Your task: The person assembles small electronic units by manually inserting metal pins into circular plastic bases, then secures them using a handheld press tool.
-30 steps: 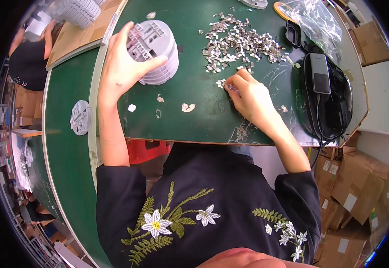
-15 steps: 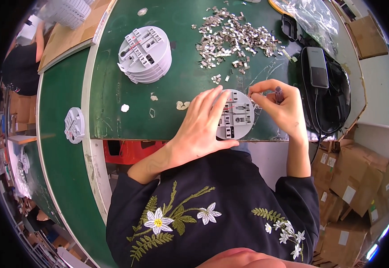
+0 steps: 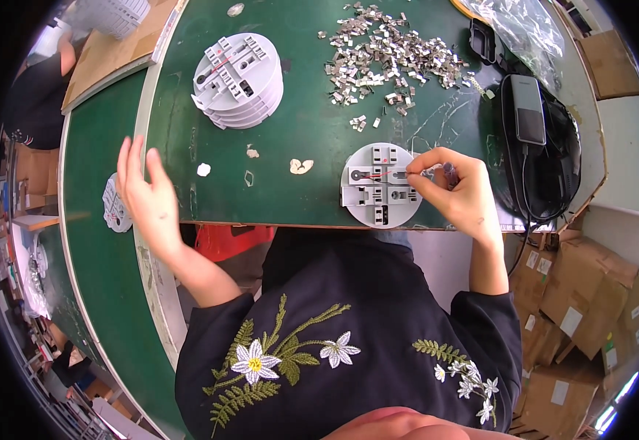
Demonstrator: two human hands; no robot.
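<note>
A round light-grey plastic base point(image 3: 363, 213) lies near the table's front edge, with raised slots, dark contacts and a thin red wire on its face. Over its right side is my right hand point(image 3: 462, 198), thumb and forefinger pinched together. A slim tool with a purplish, see-through handle point(image 3: 450, 174) sticks up from that hand; its far end is hidden, and whatever lies at the fingertips is too small to name. My left hand point(image 3: 151, 205) is raised at the left, empty with fingers apart, in front of another grey disc point(image 3: 114, 209) on the side bench.
A stack of similar grey bases point(image 3: 242, 88) stands at the back left. Small metal clips point(image 3: 393, 59) lie heaped at the back. On the right are a black case point(image 3: 547, 176), a power bank point(image 3: 528, 110) with a cable, and plastic film point(image 3: 521, 33). Cardboard boxes point(image 3: 587, 293) sit beyond.
My left hand has let go of the grey base and swung left toward the side bench. My right hand has shifted slightly left and down, its fingertips now over the base.
</note>
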